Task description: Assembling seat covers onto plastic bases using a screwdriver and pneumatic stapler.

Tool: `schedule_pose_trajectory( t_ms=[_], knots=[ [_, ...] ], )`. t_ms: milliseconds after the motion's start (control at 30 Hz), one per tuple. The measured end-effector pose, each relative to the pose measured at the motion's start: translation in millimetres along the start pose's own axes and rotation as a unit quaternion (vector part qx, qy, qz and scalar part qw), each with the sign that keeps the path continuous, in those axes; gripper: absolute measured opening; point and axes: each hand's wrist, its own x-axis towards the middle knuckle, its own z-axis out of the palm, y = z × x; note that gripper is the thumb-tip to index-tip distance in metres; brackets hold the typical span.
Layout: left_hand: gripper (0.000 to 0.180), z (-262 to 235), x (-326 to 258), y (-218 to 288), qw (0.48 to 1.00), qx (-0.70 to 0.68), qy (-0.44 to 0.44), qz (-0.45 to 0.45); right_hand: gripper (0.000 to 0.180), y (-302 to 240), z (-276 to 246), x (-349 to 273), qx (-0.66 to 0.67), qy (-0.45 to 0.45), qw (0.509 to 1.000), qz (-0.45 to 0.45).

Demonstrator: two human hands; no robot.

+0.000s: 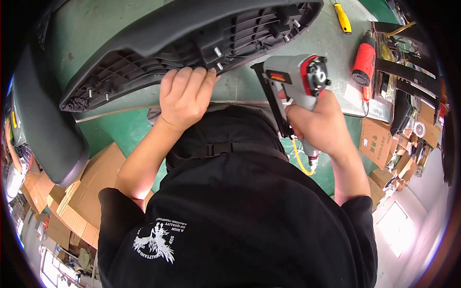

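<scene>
A long black padded cushion [139, 43] lies tilted across the bench, its ribbed plastic underside with several metal studs facing me. My left hand [186, 96] grips the cushion's near edge at the middle, fingers curled over the rim beside two studs. In my right hand [319, 122] is a grey and red pneumatic stapler [295, 74], its handle wrapped by my fingers. The stapler's nose is near the cushion but apart from it. A yellow air hose [300, 156] hangs by the handle's lower end. Whether a finger presses the trigger is hard to make out.
On the green bench top [317, 43] lie a yellow-handled screwdriver [343, 18] and a red heat gun [365, 60]. Black frame parts [406, 69] stand at the right. Another black padded piece [53, 120] is at the left. Cardboard boxes [379, 141] sit on the floor.
</scene>
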Motion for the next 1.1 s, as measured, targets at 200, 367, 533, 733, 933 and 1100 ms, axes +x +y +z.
schedule_pose_trajectory(
  t_ms=[200, 367, 533, 733, 933, 1100],
  knots=[
    [0.029, 8.3, -13.5, 1.3, 0.997, -0.025, 0.024, -0.071, 0.028, 6.7, 31.1, 11.0, -0.005, -0.013, 0.997, -0.077],
    [0.029, 7.9, -10.1, 0.5, 0.995, -0.050, 0.030, -0.080, 0.028, 2.0, 45.7, 27.0, -0.006, -0.006, 0.995, -0.097],
    [0.027, 10.0, -8.9, 0.2, 0.995, -0.042, 0.035, -0.080, 0.028, 8.9, 55.8, 35.4, -0.057, 0.008, 0.988, -0.144],
    [0.031, 9.0, -11.0, -1.0, 0.996, -0.034, 0.040, -0.068, 0.025, -10.0, 49.1, 35.8, -0.082, 0.002, 0.994, -0.070],
    [0.027, 0.2, -6.0, -8.9, 0.995, -0.065, 0.011, -0.073, 0.029, 13.6, 42.2, 12.4, -0.035, 0.045, 0.995, -0.085],
    [0.030, -4.1, -7.5, -17.7, 0.994, -0.082, -0.004, -0.067, 0.031, 20.2, 58.7, 7.2, -0.029, 0.033, 0.988, -0.145]
  ],
)
